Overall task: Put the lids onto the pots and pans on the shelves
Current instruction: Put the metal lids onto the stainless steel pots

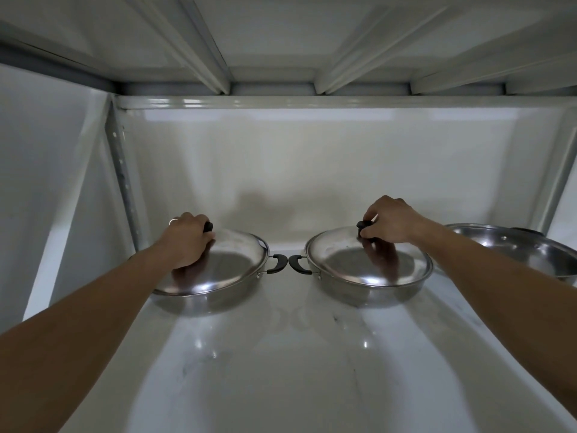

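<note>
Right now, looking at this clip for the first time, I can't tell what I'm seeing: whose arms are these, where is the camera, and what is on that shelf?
There is no machine here. A person wears a wide-angle camera on the head, so the single picture looks forward and down along their own two bare arms into a white metal shelf.

Three steel pans stand on it. The left hand grips the black knob of the left lid, which sits on the left pan. The right hand pinches the black knob of the right lid, which sits on the middle pan. The two pans' black side handles face each other, almost touching.

At the far right, partly out of frame, a third pan is open, with no lid on it. No spare lid is in view.
</note>
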`<state>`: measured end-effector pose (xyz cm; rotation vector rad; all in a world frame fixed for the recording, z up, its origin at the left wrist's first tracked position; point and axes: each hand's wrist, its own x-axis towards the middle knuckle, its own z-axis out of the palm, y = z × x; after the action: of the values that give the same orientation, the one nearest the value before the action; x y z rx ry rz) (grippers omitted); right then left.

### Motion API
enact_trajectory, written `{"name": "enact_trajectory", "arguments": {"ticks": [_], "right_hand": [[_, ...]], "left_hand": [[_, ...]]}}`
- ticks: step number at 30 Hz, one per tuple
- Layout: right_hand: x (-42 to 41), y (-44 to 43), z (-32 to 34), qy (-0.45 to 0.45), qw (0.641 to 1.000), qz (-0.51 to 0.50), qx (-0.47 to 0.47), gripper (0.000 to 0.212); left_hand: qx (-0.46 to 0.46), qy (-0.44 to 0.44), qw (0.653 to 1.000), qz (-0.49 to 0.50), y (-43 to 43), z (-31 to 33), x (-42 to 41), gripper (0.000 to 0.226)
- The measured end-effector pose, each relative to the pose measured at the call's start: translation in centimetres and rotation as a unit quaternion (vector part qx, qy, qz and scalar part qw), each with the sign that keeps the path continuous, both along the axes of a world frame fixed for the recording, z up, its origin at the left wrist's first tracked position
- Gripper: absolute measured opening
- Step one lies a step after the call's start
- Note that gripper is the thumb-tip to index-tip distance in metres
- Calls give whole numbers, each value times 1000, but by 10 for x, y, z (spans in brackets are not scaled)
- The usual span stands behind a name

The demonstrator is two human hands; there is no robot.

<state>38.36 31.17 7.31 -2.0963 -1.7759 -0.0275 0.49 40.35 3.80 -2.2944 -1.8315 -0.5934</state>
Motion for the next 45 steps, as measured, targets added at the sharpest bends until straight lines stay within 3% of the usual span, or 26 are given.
{"name": "enact_trajectory", "arguments": {"ticks": [9,17,21,23,26,28,31,33,35,39,45], "right_hand": [[5,-1,-9,54,998,-6,33,44],[2,-7,-11,20,999,6,27,36],[13,-30,4,-1,1000,28,-5,61],[36,-55,20,2,999,28,35,61],[87,-114,44,16,994,17,106,42],[129,-161,49,35,992,12,117,32],[202,-229,43,53,997,10,59,13],[251,-263,30,11,1000,-8,4,4],[292,-285,11,-45,997,-28,-56,18],[346,-297,-31,-87,984,4,-156,65],[377,-282,-56,-84,993,16,-84,38]], "left_hand": [[-8,21,1000,2,3,1,0,36],[3,22,1000,-6,10,-4,-3,38],[-31,53,998,24,1,6,-1,54],[-19,62,997,38,-9,18,7,60],[104,-9,994,-19,-42,38,40,52],[128,-83,982,-110,-87,49,87,46],[50,-154,947,-277,-174,43,180,23],[-16,-146,937,-316,-211,26,246,25],[-82,-142,943,-289,-223,5,308,36],[-271,-318,893,-166,-210,-28,403,41],[-316,-529,786,-44,-191,-40,459,33]]}}
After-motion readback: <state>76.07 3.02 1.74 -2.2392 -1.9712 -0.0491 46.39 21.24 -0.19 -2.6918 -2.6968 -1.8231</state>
